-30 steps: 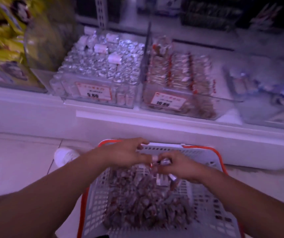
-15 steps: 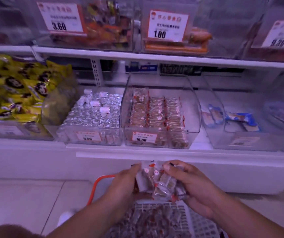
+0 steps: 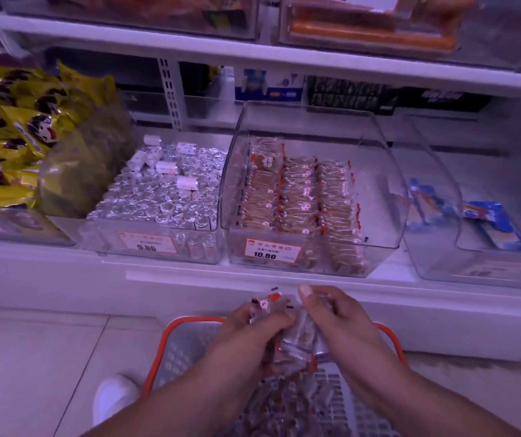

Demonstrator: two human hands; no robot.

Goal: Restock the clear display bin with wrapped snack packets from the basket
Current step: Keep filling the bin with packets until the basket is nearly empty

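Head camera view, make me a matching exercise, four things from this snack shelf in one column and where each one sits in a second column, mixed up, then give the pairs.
Things
1. silver foil-wrapped candies
2. yellow snack bags
3. bunch of wrapped snack packets
4. blue-wrapped packets

Places
A. held between both hands above the orange-rimmed basket
B. in the clear bin at the right end of the shelf
C. in the bin tagged 9.80
D. piled at the left end of the shelf

Pairs: 1-C, 2-D, 3-A, 4-B
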